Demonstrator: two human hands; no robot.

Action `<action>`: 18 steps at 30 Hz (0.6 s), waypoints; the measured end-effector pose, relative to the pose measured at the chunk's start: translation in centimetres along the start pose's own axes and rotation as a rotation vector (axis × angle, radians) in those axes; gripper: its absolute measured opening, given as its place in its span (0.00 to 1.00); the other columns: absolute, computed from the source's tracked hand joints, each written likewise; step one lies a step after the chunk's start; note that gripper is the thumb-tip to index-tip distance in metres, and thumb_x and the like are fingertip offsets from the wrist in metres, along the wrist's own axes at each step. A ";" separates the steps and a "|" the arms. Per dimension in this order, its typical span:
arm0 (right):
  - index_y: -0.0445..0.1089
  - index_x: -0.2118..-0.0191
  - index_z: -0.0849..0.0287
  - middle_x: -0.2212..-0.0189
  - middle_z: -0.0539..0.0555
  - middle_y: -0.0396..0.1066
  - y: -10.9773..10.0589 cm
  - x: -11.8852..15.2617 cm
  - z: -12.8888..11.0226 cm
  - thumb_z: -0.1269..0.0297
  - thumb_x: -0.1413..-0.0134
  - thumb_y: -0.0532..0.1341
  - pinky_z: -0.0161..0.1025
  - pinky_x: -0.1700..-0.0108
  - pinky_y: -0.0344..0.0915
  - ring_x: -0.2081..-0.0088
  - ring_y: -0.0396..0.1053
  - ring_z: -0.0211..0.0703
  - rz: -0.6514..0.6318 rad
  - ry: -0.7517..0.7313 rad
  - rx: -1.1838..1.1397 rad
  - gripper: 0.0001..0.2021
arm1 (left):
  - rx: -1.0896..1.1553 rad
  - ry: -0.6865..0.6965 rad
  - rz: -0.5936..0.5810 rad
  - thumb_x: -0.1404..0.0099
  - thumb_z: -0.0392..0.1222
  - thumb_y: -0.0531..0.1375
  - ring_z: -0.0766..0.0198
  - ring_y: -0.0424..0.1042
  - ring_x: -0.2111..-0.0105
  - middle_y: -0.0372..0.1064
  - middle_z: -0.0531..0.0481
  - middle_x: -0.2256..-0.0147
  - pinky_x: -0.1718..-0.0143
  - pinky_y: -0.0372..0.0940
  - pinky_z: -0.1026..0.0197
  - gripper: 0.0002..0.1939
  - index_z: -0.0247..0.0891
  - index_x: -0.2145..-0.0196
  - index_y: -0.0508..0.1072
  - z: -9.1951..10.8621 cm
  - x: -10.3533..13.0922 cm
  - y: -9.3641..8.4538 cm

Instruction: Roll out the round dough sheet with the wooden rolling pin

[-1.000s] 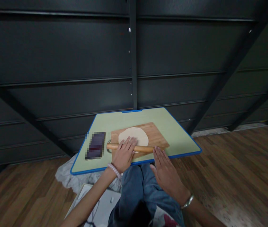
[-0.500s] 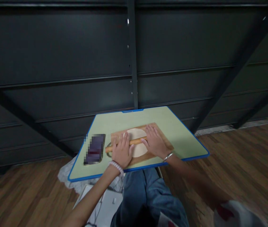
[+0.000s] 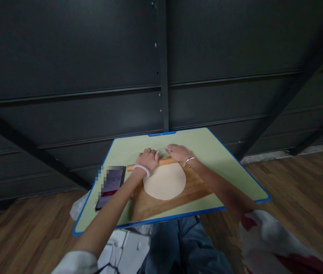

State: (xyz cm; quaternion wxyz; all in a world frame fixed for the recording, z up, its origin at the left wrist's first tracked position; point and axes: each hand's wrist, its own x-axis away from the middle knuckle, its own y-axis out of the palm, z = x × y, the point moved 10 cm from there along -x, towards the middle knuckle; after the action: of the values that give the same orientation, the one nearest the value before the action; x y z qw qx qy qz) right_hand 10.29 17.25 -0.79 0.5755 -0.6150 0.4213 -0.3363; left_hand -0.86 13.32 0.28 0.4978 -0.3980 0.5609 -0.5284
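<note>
A wooden rolling pin (image 3: 165, 161) lies across the far edge of a round, flat sheet of pale dough (image 3: 165, 182). Over the pin's left part, my left hand (image 3: 149, 160) bends its fingers and presses down. My right hand (image 3: 178, 152) rests on the right part, its fingers reaching past the pin and covering that end. The dough sits on a wooden board (image 3: 198, 184), whose far side is partly hidden by my hands. Nearly all of the dough shows between my forearms.
A phone (image 3: 113, 184), partly pixelated, lies left of the board on a small pale-green table (image 3: 227, 175) with a blue rim. A dark panelled wall (image 3: 116, 114) rises behind it. White boxes (image 3: 133, 247) stand below, beside my legs, on a wood-patterned floor (image 3: 301, 182).
Both hands have pushed the rolling pin away from me, from the middle of the dough to its far edge. More of the dough shows, and the board appears nearer to me.
</note>
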 end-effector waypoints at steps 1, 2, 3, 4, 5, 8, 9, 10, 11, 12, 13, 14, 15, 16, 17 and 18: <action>0.67 0.49 0.62 0.49 0.61 0.70 0.2 -0.7 0.3 0.57 0.33 0.43 0.41 0.50 0.61 0.49 0.67 0.47 -0.010 0.008 -0.005 0.21 | -0.001 -0.013 -0.020 0.29 0.48 0.38 0.54 0.67 0.50 0.70 0.39 0.54 0.50 0.61 0.53 0.26 0.34 0.56 0.71 -0.3 -0.6 0.3; 0.67 0.49 0.62 0.49 0.61 0.70 0.4 -1.4 0.7 0.56 0.34 0.45 0.41 0.50 0.61 0.50 0.68 0.47 -0.016 0.015 -0.009 0.21 | 0.000 -0.034 -0.044 0.29 0.48 0.37 0.54 0.68 0.51 0.71 0.39 0.55 0.51 0.62 0.54 0.26 0.34 0.56 0.71 -0.6 -1.2 0.6; 0.67 0.50 0.62 0.49 0.61 0.70 0.5 -2.0 0.9 0.56 0.35 0.46 0.40 0.51 0.61 0.50 0.68 0.47 -0.018 0.021 -0.011 0.20 | 0.001 -0.058 -0.070 0.29 0.48 0.37 0.55 0.70 0.52 0.72 0.39 0.56 0.52 0.62 0.55 0.27 0.33 0.57 0.72 -1.0 -1.8 0.9; 0.68 0.50 0.62 0.49 0.61 0.70 0.5 -2.5 1.1 0.57 0.35 0.47 0.39 0.51 0.61 0.50 0.68 0.47 -0.015 0.026 -0.012 0.20 | 0.001 -0.082 -0.094 0.29 0.48 0.37 0.55 0.71 0.54 0.73 0.38 0.57 0.53 0.63 0.56 0.28 0.33 0.57 0.73 -1.4 -2.3 1.2; 0.68 0.51 0.62 0.50 0.61 0.70 0.4 -2.9 1.3 0.57 0.35 0.47 0.39 0.51 0.61 0.50 0.68 0.47 -0.006 0.032 -0.010 0.19 | -0.003 -0.104 -0.111 0.29 0.48 0.37 0.55 0.72 0.55 0.73 0.38 0.58 0.54 0.63 0.56 0.28 0.32 0.58 0.73 -1.8 -2.7 1.4; 0.69 0.52 0.64 0.51 0.64 0.71 -0.3 -3.7 1.6 0.60 0.34 0.45 0.40 0.49 0.59 0.50 0.68 0.48 0.033 0.058 0.006 0.19 | -0.013 -0.149 -0.127 0.29 0.48 0.37 0.54 0.73 0.56 0.73 0.36 0.58 0.55 0.64 0.56 0.29 0.31 0.57 0.73 -2.7 -4.1 1.6; 0.69 0.53 0.65 0.52 0.65 0.71 -0.5 -3.9 1.7 0.61 0.34 0.44 0.40 0.49 0.59 0.50 0.67 0.48 0.044 0.066 0.014 0.20 | -0.015 -0.157 -0.128 0.29 0.48 0.37 0.54 0.73 0.55 0.73 0.35 0.57 0.55 0.64 0.56 0.29 0.31 0.56 0.73 -2.9 -4.5 1.5; 0.70 0.54 0.66 0.52 0.65 0.71 -0.7 -4.0 1.7 0.62 0.34 0.44 0.40 0.49 0.58 0.50 0.67 0.49 0.053 0.072 0.022 0.20 | -0.016 -0.162 -0.130 0.29 0.48 0.37 0.54 0.73 0.55 0.73 0.35 0.57 0.55 0.64 0.57 0.28 0.31 0.56 0.73 -3.0 -4.8 1.5; 0.70 0.54 0.67 0.53 0.66 0.71 -0.9 -4.0 1.7 0.63 0.34 0.43 0.40 0.49 0.58 0.50 0.67 0.49 0.060 0.077 0.029 0.20 | -0.016 -0.161 -0.132 0.29 0.47 0.37 0.54 0.72 0.55 0.73 0.36 0.56 0.56 0.64 0.57 0.28 0.31 0.55 0.73 -3.0 -5.0 1.5; 0.70 0.54 0.67 0.53 0.66 0.71 -1.0 -4.0 1.8 0.64 0.34 0.43 0.40 0.49 0.58 0.50 0.67 0.49 0.065 0.080 0.036 0.20 | -0.016 -0.156 -0.136 0.29 0.47 0.38 0.54 0.72 0.55 0.73 0.36 0.56 0.56 0.64 0.57 0.27 0.31 0.56 0.73 -3.0 -5.2 1.5; 0.70 0.54 0.67 0.53 0.67 0.71 -1.0 -4.0 1.8 0.65 0.34 0.43 0.40 0.49 0.58 0.50 0.67 0.49 0.069 0.081 0.043 0.20 | -0.015 -0.149 -0.142 0.30 0.46 0.39 0.54 0.73 0.55 0.73 0.37 0.56 0.56 0.64 0.57 0.26 0.32 0.56 0.73 -2.9 -5.3 1.5; 0.70 0.54 0.67 0.54 0.67 0.71 -1.1 -3.8 1.7 0.66 0.34 0.43 0.40 0.49 0.58 0.50 0.68 0.49 0.071 0.080 0.049 0.20 | -0.015 -0.140 -0.149 0.30 0.46 0.39 0.54 0.73 0.56 0.74 0.37 0.57 0.57 0.64 0.57 0.26 0.32 0.57 0.73 -2.7 -5.2 1.6; 0.70 0.54 0.67 0.54 0.67 0.71 -1.0 -3.7 1.7 0.67 0.34 0.43 0.40 0.49 0.58 0.51 0.68 0.48 0.071 0.077 0.054 0.20 | -0.016 -0.128 -0.154 0.31 0.45 0.40 0.54 0.73 0.57 0.74 0.38 0.58 0.58 0.65 0.56 0.25 0.33 0.58 0.74 -2.5 -5.0 1.6; 0.70 0.54 0.67 0.54 0.67 0.71 -0.9 -3.4 1.5 0.67 0.34 0.43 0.40 0.50 0.59 0.51 0.68 0.48 0.068 0.070 0.058 0.20 | -0.017 -0.115 -0.154 0.31 0.45 0.40 0.54 0.73 0.57 0.74 0.38 0.58 0.58 0.65 0.56 0.24 0.33 0.59 0.74 -2.2 -4.7 1.6; 0.69 0.54 0.68 0.54 0.67 0.71 -0.8 -3.0 1.3 0.67 0.34 0.43 0.40 0.50 0.59 0.51 0.68 0.48 0.062 0.060 0.061 0.19 | -0.020 -0.102 -0.147 0.31 0.44 0.41 0.54 0.72 0.56 0.74 0.38 0.58 0.57 0.64 0.55 0.23 0.33 0.59 0.73 -1.9 -4.2 1.6; 0.69 0.53 0.68 0.54 0.66 0.71 -0.6 -2.6 1.0 0.66 0.34 0.43 0.40 0.50 0.59 0.51 0.68 0.47 0.057 0.048 0.062 0.19 | -0.024 -0.090 -0.135 0.32 0.43 0.41 0.54 0.71 0.55 0.73 0.39 0.57 0.56 0.64 0.55 0.22 0.33 0.58 0.73 -1.6 -3.6 1.5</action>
State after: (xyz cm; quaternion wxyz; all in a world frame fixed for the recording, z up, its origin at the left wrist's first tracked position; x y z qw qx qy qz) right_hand 10.22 20.03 -0.09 0.5934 -0.5763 0.4416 -0.3475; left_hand -1.63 17.29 -0.77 0.4808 -0.4643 0.5161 -0.5357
